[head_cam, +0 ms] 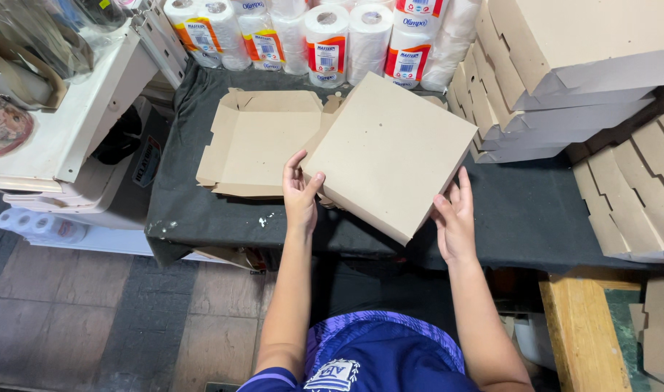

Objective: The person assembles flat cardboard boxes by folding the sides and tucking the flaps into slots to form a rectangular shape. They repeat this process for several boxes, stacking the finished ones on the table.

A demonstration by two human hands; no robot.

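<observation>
A folded brown cardboard box [390, 152], square and flat, is held tilted over a table covered with dark cloth [521, 210]. My left hand [301, 194] grips the box's left corner, thumb on top. At the box's lower right edge my right hand [455, 218] presses with its fingers spread. Behind the box on the cloth lies a pile of flat, unfolded cardboard blanks [256, 141].
Stacks of finished cardboard boxes [557, 80] rise at the right, with more [629, 196] below them. Wrapped paper rolls [325, 40] line the back. A white cabinet [78, 109] stands at the left. A wooden bench [582, 330] is at lower right. Tiled floor lies below.
</observation>
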